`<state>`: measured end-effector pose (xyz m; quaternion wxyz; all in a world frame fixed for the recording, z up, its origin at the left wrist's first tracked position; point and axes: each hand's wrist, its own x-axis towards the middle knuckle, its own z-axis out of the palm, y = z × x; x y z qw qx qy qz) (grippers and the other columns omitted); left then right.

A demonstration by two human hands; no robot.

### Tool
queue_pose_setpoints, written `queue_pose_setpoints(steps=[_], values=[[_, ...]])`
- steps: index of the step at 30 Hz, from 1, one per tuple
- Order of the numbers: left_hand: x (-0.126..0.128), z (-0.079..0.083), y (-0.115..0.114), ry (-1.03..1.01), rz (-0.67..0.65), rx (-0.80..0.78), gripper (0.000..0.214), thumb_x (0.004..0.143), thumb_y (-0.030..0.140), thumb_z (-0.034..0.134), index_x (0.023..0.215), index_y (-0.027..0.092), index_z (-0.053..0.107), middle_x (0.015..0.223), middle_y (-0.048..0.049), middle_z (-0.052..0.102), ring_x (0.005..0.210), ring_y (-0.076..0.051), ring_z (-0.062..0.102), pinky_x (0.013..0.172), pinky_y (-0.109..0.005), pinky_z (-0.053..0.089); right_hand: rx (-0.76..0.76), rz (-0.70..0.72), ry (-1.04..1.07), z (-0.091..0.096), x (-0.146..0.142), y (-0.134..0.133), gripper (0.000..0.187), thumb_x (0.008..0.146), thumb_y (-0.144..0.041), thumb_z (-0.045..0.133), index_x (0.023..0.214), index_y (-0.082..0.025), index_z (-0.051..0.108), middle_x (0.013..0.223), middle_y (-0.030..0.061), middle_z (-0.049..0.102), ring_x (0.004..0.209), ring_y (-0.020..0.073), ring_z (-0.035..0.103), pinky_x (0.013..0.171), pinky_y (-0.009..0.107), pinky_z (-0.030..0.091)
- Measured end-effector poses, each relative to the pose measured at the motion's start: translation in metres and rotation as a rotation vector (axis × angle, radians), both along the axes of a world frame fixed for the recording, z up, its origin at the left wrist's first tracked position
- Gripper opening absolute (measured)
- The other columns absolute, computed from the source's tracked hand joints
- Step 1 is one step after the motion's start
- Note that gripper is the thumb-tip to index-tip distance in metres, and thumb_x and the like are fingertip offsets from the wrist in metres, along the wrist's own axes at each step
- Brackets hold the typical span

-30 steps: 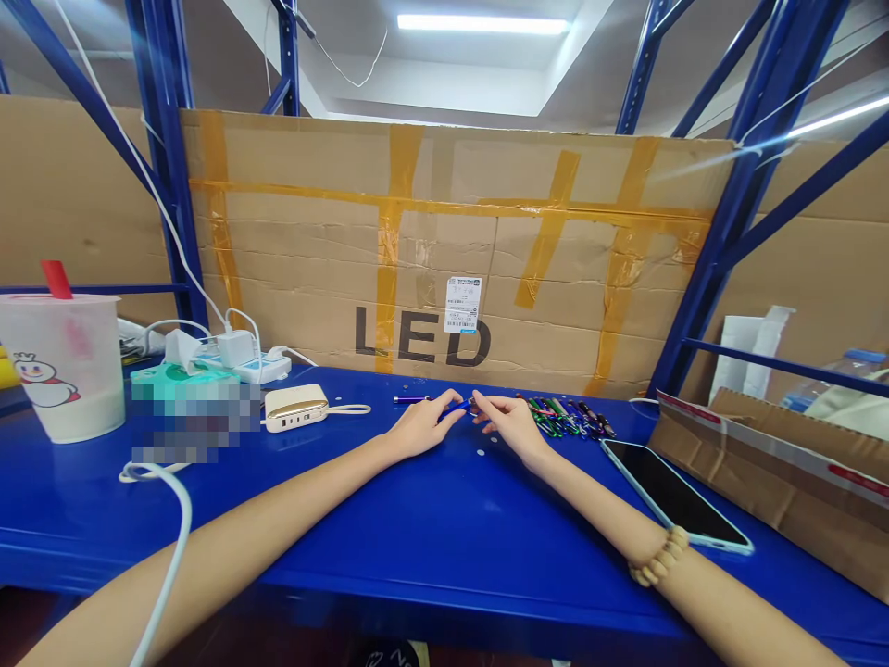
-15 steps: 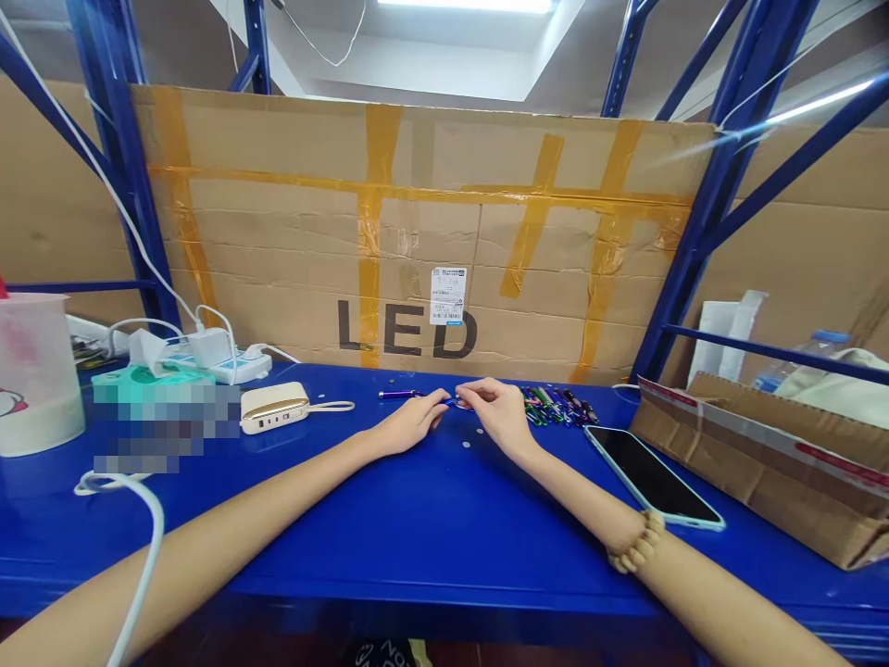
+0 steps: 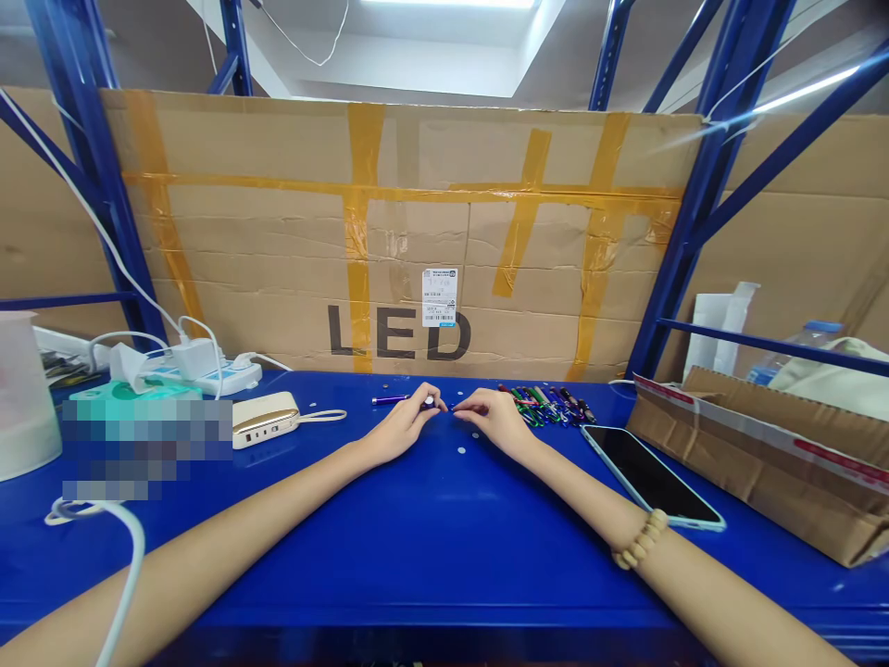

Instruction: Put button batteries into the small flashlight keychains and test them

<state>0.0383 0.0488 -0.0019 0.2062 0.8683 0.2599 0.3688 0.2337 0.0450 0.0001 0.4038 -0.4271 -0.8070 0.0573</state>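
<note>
My left hand (image 3: 401, 426) rests on the blue table top (image 3: 444, 556), its fingertips pinching the end of a slim purple metal pen (image 3: 393, 400). My right hand (image 3: 493, 419) lies just to the right, its fingertips close to my left hand but apart from it. Whether those fingertips hold anything is too small to tell. Beyond it lies a row of several colourful small metal pens or clips (image 3: 545, 404). A tiny silver disc (image 3: 461, 449) sits on the table below my hands.
A gold-and-white power bank (image 3: 264, 419) lies left of my hands, with a phone (image 3: 649, 474) to the right. Further out are a white power strip (image 3: 208, 375), a plastic cup (image 3: 24, 398) and a cardboard box (image 3: 743, 463). A taped cardboard sheet (image 3: 403, 232) stands behind the table.
My hands have drawn slightly apart, and the blue piece between them no longer shows. The whole scene has shifted left and up in view as my head turned.
</note>
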Motion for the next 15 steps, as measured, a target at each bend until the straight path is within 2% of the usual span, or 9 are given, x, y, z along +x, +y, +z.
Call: queue_pose_setpoints(steps=[3,5,9,12,15], values=[[-0.0001,-0.0001,0.0036,0.049,0.064,0.063,0.009,0.089,0.024,0.038,0.093,0.02,0.044,0.092,-0.0014,0.056,0.086,-0.013,0.052,0.082,-0.027,0.039,-0.039,-0.018,-0.077,-0.0043,-0.0009,0.0018,0.013,0.072,-0.016,0.064,0.083,-0.016,0.071,0.076,0.0045,0.066,0.065,0.013,0.061,0.062,0.023,0.048],[-0.0011,-0.0006,0.0061,0.114,0.138,0.123,0.011,0.088,0.024,0.043,0.094,0.019,0.05,0.093,-0.0017,0.056,0.088,-0.015,0.05,0.083,-0.029,0.038,-0.04,-0.058,-0.093,-0.0064,-0.0004,0.0031,0.016,0.075,-0.018,0.062,0.089,-0.017,0.069,0.081,0.0046,0.066,0.067,0.0135,0.061,0.063,0.024,0.049],[-0.0041,-0.0012,0.006,0.351,0.297,0.219,0.02,0.086,0.02,0.046,0.097,0.026,0.062,0.094,-0.0024,0.053,0.092,-0.019,0.046,0.086,-0.036,0.034,-0.021,-0.16,-0.066,-0.0067,0.0017,0.0046,0.019,0.081,-0.023,0.053,0.092,-0.018,0.067,0.088,0.0042,0.067,0.07,0.0139,0.061,0.067,0.026,0.049],[-0.0051,-0.0003,0.0021,0.503,0.334,0.295,0.035,0.085,0.009,0.041,0.097,0.031,0.066,0.094,-0.0034,0.051,0.091,-0.019,0.044,0.082,-0.035,0.033,-0.024,-0.191,-0.073,-0.0055,0.0031,0.0043,0.019,0.081,-0.023,0.052,0.091,-0.018,0.067,0.088,0.0044,0.068,0.072,0.0148,0.061,0.068,0.027,0.049],[-0.0047,0.0,-0.0007,0.547,0.348,0.384,0.043,0.082,0.002,0.038,0.097,0.03,0.066,0.097,-0.005,0.05,0.093,-0.02,0.043,0.079,-0.034,0.033,-0.019,-0.177,-0.085,-0.005,0.0034,0.0036,0.018,0.081,-0.022,0.052,0.09,-0.018,0.067,0.09,0.0043,0.067,0.073,0.0148,0.061,0.069,0.027,0.049]])
